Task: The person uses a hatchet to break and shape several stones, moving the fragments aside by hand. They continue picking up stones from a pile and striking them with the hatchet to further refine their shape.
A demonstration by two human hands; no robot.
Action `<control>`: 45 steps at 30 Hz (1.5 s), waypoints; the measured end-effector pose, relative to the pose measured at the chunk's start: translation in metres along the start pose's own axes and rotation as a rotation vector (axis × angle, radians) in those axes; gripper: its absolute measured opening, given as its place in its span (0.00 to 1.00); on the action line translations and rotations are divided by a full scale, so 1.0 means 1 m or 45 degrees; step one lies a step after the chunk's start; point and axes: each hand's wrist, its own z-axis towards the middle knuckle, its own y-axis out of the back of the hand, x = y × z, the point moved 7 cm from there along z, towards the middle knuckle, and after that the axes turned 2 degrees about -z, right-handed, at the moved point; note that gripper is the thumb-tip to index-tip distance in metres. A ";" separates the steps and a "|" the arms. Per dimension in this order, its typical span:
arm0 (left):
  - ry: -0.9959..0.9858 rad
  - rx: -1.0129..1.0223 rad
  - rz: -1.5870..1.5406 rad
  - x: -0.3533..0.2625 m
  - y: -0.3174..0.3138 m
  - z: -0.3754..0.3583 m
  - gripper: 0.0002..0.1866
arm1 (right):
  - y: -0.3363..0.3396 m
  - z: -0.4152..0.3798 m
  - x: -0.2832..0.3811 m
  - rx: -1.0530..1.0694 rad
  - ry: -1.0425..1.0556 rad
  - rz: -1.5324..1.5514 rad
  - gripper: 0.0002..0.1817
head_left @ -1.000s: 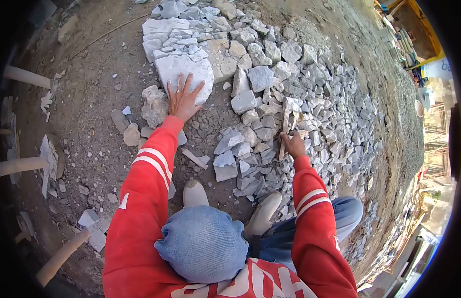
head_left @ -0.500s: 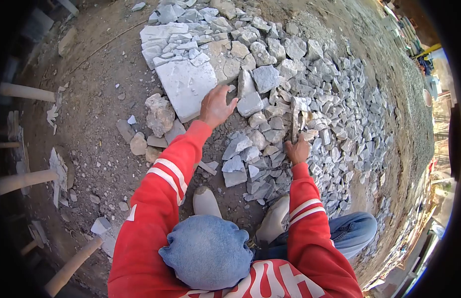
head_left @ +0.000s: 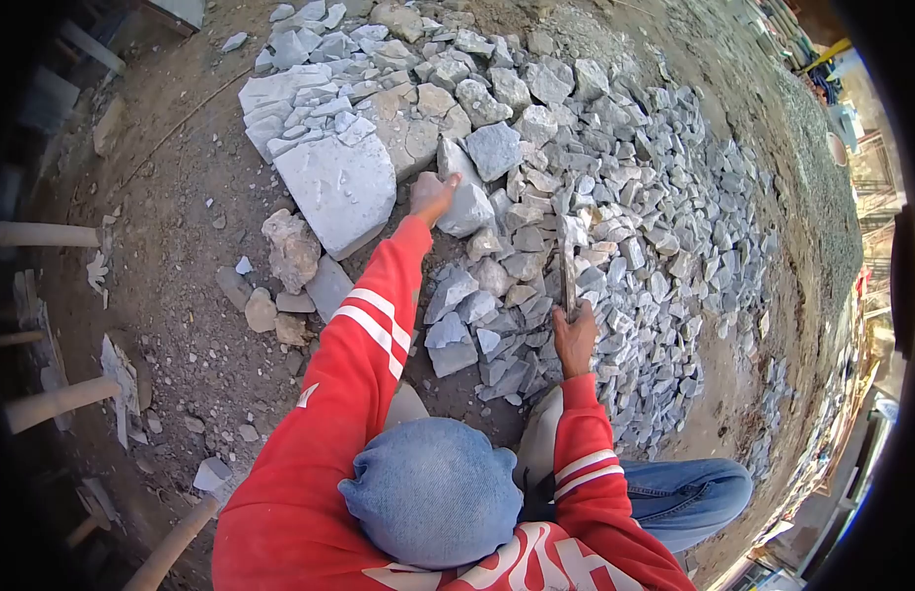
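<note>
Left hand now on grey rock

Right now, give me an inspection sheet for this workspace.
Surface: bare dirt ground, sloping, gritty.
Job's things: grey stone block under the left hand; hammer upright in the right hand.
Clutter: big flat slab, heap of broken stones, loose chips.
Hands: left fingers rest on the block; right fingers wrapped round the hammer handle.
Cables: nothing seen.
Surroundings: wooden handles at the left edge; structures far right, unclear.
</note>
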 end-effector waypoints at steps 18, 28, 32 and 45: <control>-0.492 0.182 0.098 0.010 0.020 -0.152 0.43 | -0.017 0.007 0.013 0.007 -0.044 0.318 0.16; -0.819 -0.040 0.310 -0.020 0.039 -0.152 0.49 | 0.037 0.014 0.093 -0.178 -0.066 0.949 0.14; -0.688 -0.095 0.174 -0.002 0.047 -0.158 0.50 | 0.084 0.015 0.145 -0.148 -0.056 1.007 0.19; -0.084 -0.559 -0.547 0.070 0.095 -0.190 0.25 | -0.014 -0.005 0.153 0.158 0.665 0.787 0.20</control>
